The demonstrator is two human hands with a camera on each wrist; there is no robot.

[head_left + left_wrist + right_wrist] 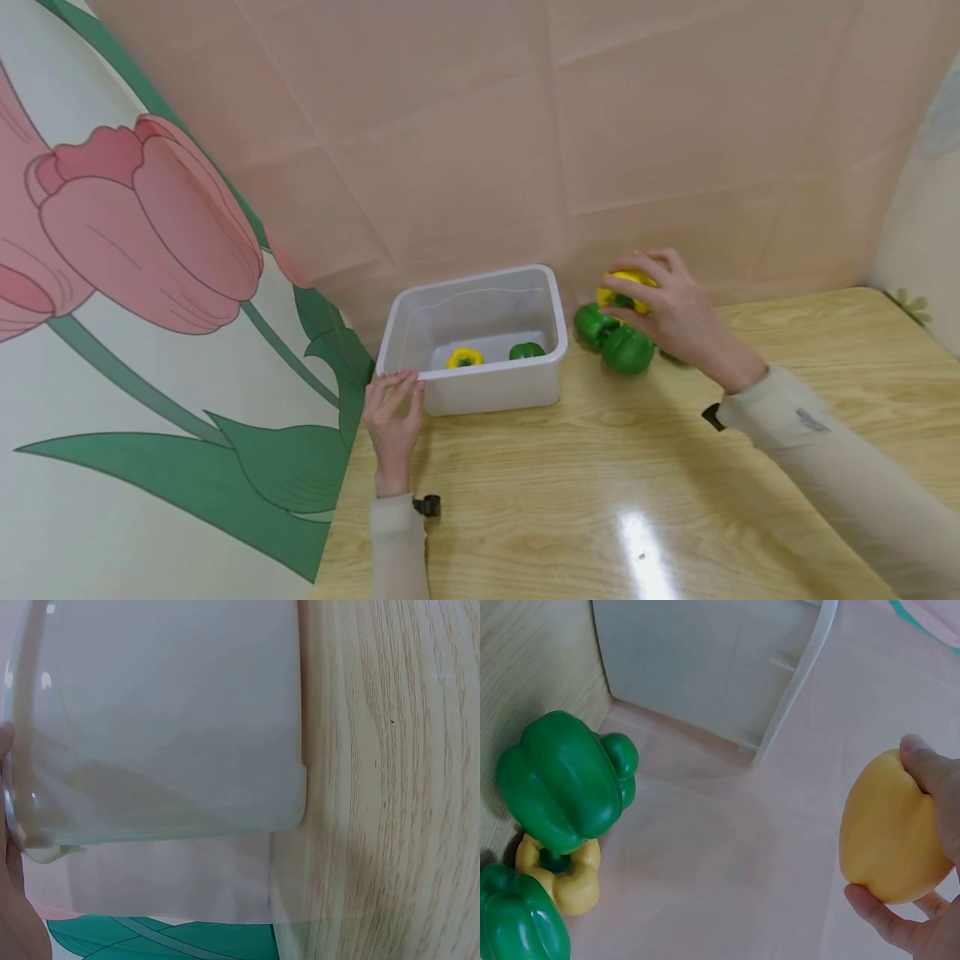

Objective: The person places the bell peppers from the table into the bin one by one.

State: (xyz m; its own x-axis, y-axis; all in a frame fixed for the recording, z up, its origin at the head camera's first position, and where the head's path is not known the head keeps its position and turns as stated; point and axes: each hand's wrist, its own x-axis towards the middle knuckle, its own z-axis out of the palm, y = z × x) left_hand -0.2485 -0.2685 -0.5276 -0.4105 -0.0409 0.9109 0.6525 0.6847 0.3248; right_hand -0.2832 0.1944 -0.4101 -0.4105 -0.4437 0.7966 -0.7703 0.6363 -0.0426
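Note:
My right hand (pixel 684 315) grips a yellow bell pepper (pixel 889 832) between thumb and fingers, raised above a cluster of peppers on the table. In the right wrist view that cluster shows a green bell pepper (pixel 562 776), a second green bell pepper (pixel 521 919) and a yellow bell pepper (pixel 581 885) between them. A pale grey plastic bin (pixel 491 390) stands left of the cluster. Inside it lie a yellow pepper (pixel 474 357) and a green pepper (pixel 527 350). At the bin's front left corner, my left hand (pixel 393 421) holds the rim.
The wood-grain table (pixel 525 492) runs toward me and to the right. Behind it hangs a creased pinkish-beige sheet (pixel 465 150). A wall painted with tulips (pixel 150 242) borders the left side, and another pale wall (pixel 926 225) stands at the right.

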